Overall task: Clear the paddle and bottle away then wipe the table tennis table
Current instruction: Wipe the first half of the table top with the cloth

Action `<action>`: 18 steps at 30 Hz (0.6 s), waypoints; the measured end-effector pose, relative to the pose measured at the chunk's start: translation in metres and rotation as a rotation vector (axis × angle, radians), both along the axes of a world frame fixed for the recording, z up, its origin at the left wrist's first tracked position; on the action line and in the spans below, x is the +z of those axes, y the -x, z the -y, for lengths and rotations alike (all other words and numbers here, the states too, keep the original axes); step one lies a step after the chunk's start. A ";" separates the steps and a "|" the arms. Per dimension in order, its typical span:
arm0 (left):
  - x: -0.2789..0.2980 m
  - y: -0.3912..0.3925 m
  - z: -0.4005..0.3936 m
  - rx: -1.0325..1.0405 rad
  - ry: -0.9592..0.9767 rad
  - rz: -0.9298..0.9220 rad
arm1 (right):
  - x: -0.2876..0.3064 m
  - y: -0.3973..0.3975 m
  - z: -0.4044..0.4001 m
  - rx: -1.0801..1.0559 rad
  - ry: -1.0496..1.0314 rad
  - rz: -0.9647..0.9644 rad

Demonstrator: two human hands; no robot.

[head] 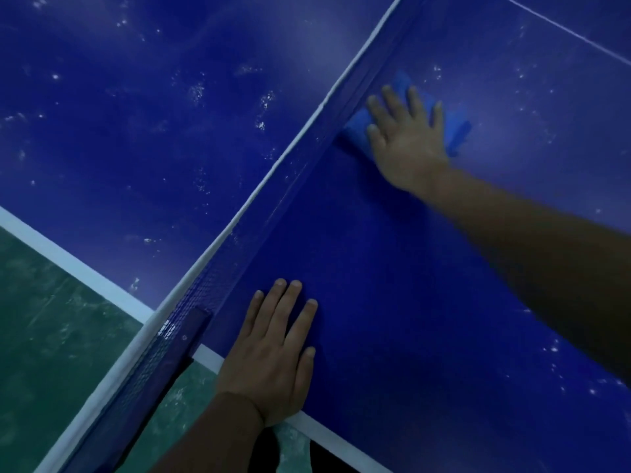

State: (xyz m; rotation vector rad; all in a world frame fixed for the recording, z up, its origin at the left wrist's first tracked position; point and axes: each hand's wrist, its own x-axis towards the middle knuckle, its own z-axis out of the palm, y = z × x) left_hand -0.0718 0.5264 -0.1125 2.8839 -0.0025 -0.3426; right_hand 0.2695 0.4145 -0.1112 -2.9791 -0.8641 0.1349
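The blue table tennis table fills most of the view, and its net runs diagonally from lower left to upper right. My right hand presses flat, fingers spread, on a light blue cloth lying against the foot of the net. My left hand rests flat with straight fingers on the table near its white side edge, close to the net post. The strip between my hands looks darker and cleaner. White specks dot the surface beyond the net and at the right. No paddle or bottle is in view.
A green floor lies past the table's white-lined side edge at the lower left. A thin white centre line crosses the far right corner of the table.
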 end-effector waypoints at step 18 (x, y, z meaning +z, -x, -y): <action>0.000 0.000 0.001 -0.005 -0.025 -0.012 | -0.004 0.028 0.019 0.102 0.066 -0.023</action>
